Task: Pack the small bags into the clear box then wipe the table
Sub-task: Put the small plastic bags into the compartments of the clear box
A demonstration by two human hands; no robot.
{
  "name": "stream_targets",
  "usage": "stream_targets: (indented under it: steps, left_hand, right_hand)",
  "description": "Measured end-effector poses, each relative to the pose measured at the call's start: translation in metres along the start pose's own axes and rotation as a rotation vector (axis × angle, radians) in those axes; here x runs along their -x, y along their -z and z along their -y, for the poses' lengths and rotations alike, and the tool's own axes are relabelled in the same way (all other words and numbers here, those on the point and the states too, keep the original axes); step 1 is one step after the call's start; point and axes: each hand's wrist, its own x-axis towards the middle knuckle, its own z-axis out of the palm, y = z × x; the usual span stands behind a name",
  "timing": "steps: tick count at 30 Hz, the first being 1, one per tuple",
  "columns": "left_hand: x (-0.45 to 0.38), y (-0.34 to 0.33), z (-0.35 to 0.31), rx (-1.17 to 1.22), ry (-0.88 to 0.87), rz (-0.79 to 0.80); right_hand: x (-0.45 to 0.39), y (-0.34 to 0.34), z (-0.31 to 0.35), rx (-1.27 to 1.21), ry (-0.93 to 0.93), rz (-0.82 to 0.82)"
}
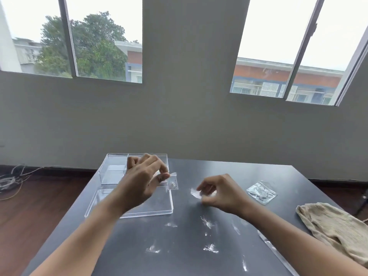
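Left hand pinched a small clear plastic bag beside the clear plastic box at the dark table's far-left corner, right hand pinched another small bag.

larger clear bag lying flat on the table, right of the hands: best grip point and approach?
Judging from this view, take the larger clear bag by its near-left corner, coming in from the right hand side. It lies flat on the table like a diamond, its corners free and nothing touching it. Pinch a corner from above and peel upward; a flat film offers no edge for a side grip.
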Motion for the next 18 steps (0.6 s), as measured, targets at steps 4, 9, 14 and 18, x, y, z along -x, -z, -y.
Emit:
stream_targets:
  steps: [4,9,14,18]
  left_hand:
    - [-0.008,0.024,0.033,-0.13,0.13,-0.057]
    - [-0.027,0.049,0.076,-0.192,0.299,0.037]
    - [-0.033,0.044,0.091,-0.303,0.338,0.161]
    - [-0.026,0.031,0.097,-0.335,0.303,0.161]
  right_hand:
    - [-0.013,0.007,0.006,-0.045,0.051,-0.152]
    - [-0.053,0.014,0.029,-0.07,0.219,-0.441]
    - [-0.098,0.01,0.057,-0.078,0.399,-0.627]
    - [-0.122,-0.01,0.062,-0.021,0.524,-0.577]
